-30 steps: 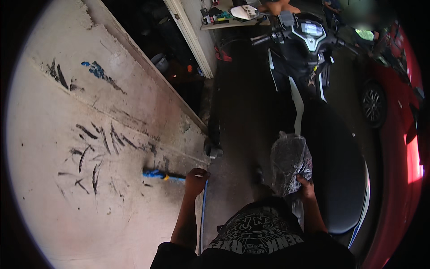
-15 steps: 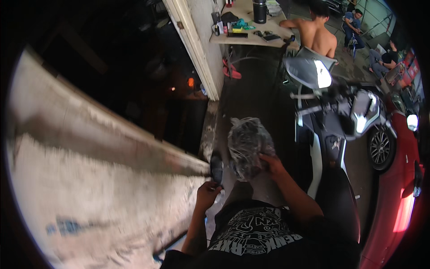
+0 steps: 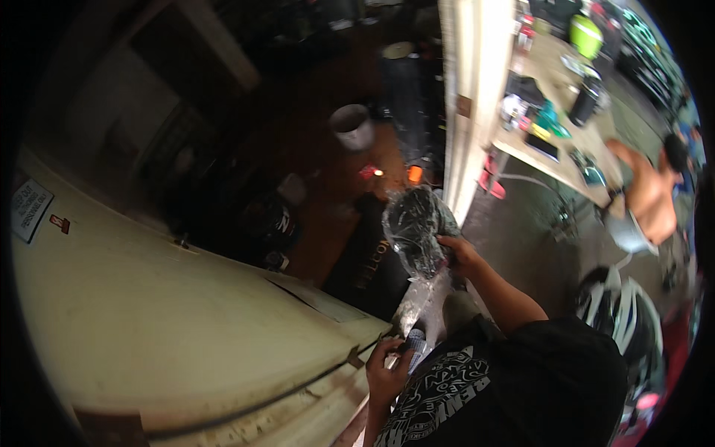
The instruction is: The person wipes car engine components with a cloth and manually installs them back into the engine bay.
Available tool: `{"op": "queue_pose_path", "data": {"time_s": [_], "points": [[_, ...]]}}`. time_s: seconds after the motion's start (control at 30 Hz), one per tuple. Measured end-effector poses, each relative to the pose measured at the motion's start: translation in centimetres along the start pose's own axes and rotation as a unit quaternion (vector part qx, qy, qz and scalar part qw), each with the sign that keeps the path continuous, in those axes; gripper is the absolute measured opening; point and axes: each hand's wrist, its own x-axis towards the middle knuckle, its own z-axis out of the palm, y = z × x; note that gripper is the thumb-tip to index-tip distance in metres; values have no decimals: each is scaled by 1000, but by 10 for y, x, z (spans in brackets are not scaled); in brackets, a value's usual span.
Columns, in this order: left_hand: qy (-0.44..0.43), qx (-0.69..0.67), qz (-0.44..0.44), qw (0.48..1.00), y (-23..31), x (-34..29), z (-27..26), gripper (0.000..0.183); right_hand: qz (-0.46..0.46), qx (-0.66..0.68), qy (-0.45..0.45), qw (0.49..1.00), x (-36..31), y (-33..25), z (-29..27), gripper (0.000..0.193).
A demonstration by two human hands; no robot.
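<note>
Clear plastic bag [image 3: 417, 231] with something dark inside, held up by right hand [image 3: 456, 253], fingers pinched on its side, out in front of the chest and just beside the pale door post [image 3: 468, 112]. Left hand [image 3: 386, 369] low by the cream panel [image 3: 186, 328], fingers curled round a small dark thing [image 3: 412, 344], too blurry to name. Could slip and drop: thin bag, only a side pinch. Could snag on the post.

At frame centre the right hand [image 3: 456, 253] grips a clear plastic bag [image 3: 414, 232] with something dark inside; lower centre, the left hand [image 3: 387, 369] closes on a small object beside a cream panel [image 3: 164, 320]; a cluttered table [image 3: 553, 112] sits upper right
</note>
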Motion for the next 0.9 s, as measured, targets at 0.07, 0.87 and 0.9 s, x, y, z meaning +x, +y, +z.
{"op": "queue_pose_path", "data": {"time_s": [0.07,0.87,0.9], "points": [[65,1,-57,996,3,49,4,29,52,-23,2,998,58,-26,-12,42],[287,67,-141,945,-33,728,-215,24,160,-290,-171,928,741,-174,278,55],[284,65,-117,949,-28,769,-239,24,192,-271,-137,933,766,-169,293,54]]}}
